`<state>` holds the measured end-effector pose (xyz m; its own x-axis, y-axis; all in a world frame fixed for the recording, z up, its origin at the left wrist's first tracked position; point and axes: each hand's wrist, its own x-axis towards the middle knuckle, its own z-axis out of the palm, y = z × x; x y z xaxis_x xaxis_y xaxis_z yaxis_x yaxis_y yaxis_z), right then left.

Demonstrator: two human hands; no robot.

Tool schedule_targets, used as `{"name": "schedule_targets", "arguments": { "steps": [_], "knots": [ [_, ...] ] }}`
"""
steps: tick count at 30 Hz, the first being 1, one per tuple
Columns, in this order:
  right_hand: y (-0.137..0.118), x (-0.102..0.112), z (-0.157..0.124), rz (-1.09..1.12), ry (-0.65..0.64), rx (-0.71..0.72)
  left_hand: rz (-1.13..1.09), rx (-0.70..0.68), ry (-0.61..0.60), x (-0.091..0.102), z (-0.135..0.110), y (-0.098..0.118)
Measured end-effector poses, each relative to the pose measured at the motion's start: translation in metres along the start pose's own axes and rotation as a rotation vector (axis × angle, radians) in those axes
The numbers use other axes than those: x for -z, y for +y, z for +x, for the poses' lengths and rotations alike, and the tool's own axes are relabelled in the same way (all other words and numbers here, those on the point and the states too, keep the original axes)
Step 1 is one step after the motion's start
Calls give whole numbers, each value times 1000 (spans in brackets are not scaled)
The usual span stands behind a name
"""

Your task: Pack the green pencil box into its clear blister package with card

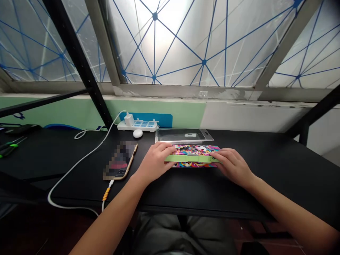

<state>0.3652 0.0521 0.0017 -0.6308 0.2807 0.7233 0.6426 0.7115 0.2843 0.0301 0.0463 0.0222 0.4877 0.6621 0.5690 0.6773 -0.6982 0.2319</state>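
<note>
Black desk (pixel 278 170) under a window. Colourful case (pixel 195 150) lies flat between the hands. Left hand (pixel 156 162) and right hand (pixel 231 165) each grasp one end.

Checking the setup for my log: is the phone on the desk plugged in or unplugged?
Plugged in: a white cable with an orange collar enters the near end of the phone.

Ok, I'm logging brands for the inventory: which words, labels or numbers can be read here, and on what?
No text is legible.
Colourful case: cartoon print, no words made out.
Clear plastic package: label too small.
Power strip: markings too small.
Phone: screen blurred.
</note>
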Motion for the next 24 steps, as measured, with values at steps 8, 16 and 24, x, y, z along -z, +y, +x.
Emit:
{"name": "schedule_targets", "arguments": {
  "steps": [8, 16, 24],
  "knots": [
    [-9, -18, 1, 222, -123, -116, -156, 335, -261, -5, -5, -15],
    [4, -15, -1, 530, -329, -478, -171, 359, -263, 1, -4, -11],
    [14, -7, 2, 641, -376, -634, -177, 409, -265, 0, -5, -15]
  ]
}}
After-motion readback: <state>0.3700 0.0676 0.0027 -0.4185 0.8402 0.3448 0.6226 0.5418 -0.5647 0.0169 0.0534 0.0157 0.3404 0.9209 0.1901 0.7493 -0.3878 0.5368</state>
